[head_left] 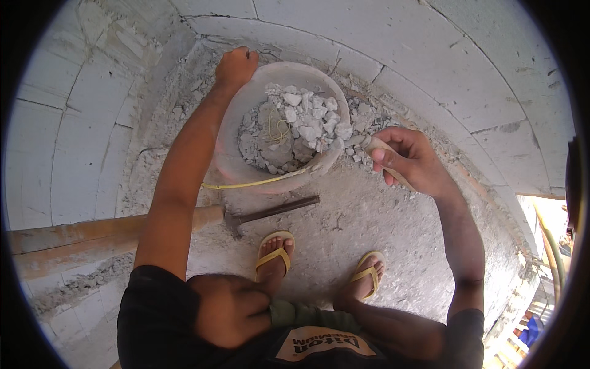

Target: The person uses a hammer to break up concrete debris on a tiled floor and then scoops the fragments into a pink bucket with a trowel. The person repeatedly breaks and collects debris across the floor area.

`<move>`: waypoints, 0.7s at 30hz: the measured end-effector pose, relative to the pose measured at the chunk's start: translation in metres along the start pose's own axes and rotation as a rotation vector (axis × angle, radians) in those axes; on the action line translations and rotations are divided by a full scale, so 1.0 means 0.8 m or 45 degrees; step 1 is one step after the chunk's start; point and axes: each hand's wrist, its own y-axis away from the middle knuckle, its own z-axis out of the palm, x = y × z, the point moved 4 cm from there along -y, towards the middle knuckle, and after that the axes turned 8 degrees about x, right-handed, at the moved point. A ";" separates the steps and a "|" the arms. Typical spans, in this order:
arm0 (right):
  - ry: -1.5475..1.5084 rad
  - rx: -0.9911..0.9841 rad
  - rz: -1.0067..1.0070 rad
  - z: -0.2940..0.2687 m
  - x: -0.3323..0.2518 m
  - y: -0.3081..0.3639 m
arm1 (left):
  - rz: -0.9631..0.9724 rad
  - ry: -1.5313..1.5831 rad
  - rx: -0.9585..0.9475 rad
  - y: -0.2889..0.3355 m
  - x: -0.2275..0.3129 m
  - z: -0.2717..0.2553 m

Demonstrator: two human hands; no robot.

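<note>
A round whitish bucket (230, 138) stands near the far wall, with grey rubble (310, 117) and a thin yellowish string (279, 130) inside. My left hand (236, 66) is closed at its far left rim. At the right side of the bucket, my right hand (405, 157) grips a pale-handled tool (376, 146). Its front end points toward the rubble at the rim, and dust and stones hide what its head looks like. A yellow bucket handle (258, 182) hangs along the near side.
A hammer (276, 210) lies on the dusty floor between the bucket and my feet in yellow sandals (275, 261). Its head is beside the end of a wooden beam (92, 237) from the left. Loose rubble (365, 117) lines the block wall (430, 74).
</note>
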 end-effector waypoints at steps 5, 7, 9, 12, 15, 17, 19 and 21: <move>-0.584 -0.292 0.351 0.057 0.088 -0.051 | 0.062 -0.088 0.027 -0.003 0.006 0.008; -0.822 -0.383 0.304 0.048 0.087 -0.041 | 0.151 -0.108 0.107 -0.008 0.006 0.006; -0.749 -0.240 0.060 0.004 0.068 -0.021 | 0.189 -0.130 0.108 -0.003 0.008 0.011; -0.470 0.154 -0.043 -0.065 0.075 0.000 | 0.198 -0.167 0.077 -0.006 0.005 0.006; -0.209 0.381 0.178 -0.107 0.135 0.031 | 0.216 -0.205 0.066 -0.006 0.005 0.009; -0.100 0.366 0.393 -0.097 0.198 0.040 | 0.217 -0.262 0.039 -0.003 0.014 0.014; -0.080 0.199 0.520 -0.047 0.249 0.052 | 0.195 -0.359 0.004 0.000 0.015 0.012; -0.137 0.035 0.567 0.012 0.274 0.051 | 0.144 -0.407 0.016 -0.003 0.007 0.015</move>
